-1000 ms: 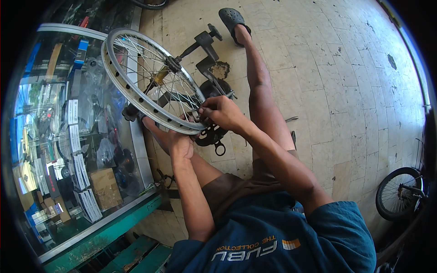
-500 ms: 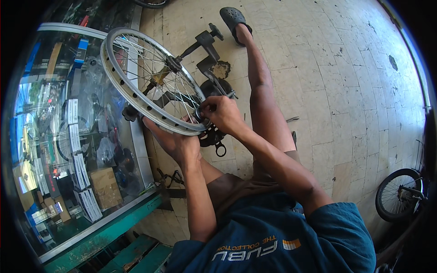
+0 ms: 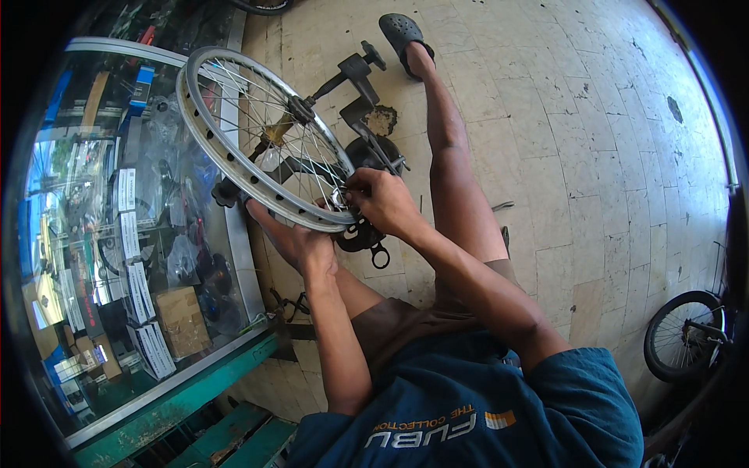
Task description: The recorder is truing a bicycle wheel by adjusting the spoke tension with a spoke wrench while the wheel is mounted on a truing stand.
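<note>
Glass is filling the left flank: a display case (image 3: 248, 273) is keeping white boxes (image 3: 128, 191) and a cardboard box (image 3: 183, 322) behind its pane, presumably on show yet out of reach. Next along, a tyreless bicycle wheel (image 3: 275, 134) is leaning at a tilt, and a dark metal stand (image 3: 357, 72) is apparently gripping it by the middle, likely so it can spin clear of the floor (image 3: 593, 195). Now the left hand (image 3: 314, 246): it's reaching up under the wheel's near edge, probably steadying it, but its fingers are hiding behind the metal, so I can't tell how far they're curling. Between the hands a small shiny piece (image 3: 337, 200) is sitting, too tiny to name. And the right hand (image 3: 378, 196) is arching in from the other side, fingers bending inward close to that piece, seemingly for fine control; whether they're holding it, I can't tell. So the wheel is lying just beyond both hands, mostly up and to their left. Further right, a dark clog (image 3: 402, 35) is resting on an outstretched foot, perhaps leaving the stand room, and a black tyre (image 3: 653, 343) is waiting at the far side.
</note>
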The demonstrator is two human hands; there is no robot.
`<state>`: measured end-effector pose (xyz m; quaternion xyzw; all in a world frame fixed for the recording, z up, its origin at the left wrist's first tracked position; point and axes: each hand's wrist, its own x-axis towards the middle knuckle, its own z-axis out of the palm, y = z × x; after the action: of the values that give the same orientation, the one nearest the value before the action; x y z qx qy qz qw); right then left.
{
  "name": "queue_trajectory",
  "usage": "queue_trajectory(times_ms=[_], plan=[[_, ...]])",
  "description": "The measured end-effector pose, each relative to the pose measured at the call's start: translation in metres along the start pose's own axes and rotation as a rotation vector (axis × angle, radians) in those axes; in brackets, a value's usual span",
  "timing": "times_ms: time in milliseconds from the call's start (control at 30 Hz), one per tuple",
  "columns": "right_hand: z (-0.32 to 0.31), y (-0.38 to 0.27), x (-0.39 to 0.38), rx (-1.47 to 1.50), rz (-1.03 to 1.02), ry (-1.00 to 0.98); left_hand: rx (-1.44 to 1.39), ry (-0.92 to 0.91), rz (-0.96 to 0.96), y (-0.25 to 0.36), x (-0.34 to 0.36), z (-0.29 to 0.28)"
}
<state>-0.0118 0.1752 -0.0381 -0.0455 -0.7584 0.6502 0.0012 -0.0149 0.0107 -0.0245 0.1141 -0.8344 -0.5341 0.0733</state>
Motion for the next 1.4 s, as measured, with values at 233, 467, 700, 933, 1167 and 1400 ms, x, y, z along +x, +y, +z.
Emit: queue_trajectory(times_ms=[233, 467, 700, 933, 1167, 1400], plan=[[-0.009, -0.015, -0.003, -0.021, 0.097, -0.086, -0.056, -0.049, -0.037, 0.011, 0.004, 0.000], [-0.011, -0.016, -0.004, 0.121, 0.098, -0.007, -0.121, -0.122, -0.069, 0.020, -0.010, 0.007], [-0.006, -0.013, -0.003, 0.075, 0.075, 0.030, -0.180, -0.169, -0.122, 0.022, -0.014, 0.000], [-0.005, -0.021, -0.007, -0.034, 0.083, -0.007, -0.237, -0.216, -0.167, 0.029, -0.012, -0.002], [-0.001, -0.019, -0.011, -0.036, 0.064, 0.029, 0.089, -0.212, -0.171, 0.032, -0.009, -0.008], [-0.003, -0.009, -0.008, 0.007, -0.023, 0.023, -0.447, -0.223, -0.224, 0.010, -0.004, -0.017]])
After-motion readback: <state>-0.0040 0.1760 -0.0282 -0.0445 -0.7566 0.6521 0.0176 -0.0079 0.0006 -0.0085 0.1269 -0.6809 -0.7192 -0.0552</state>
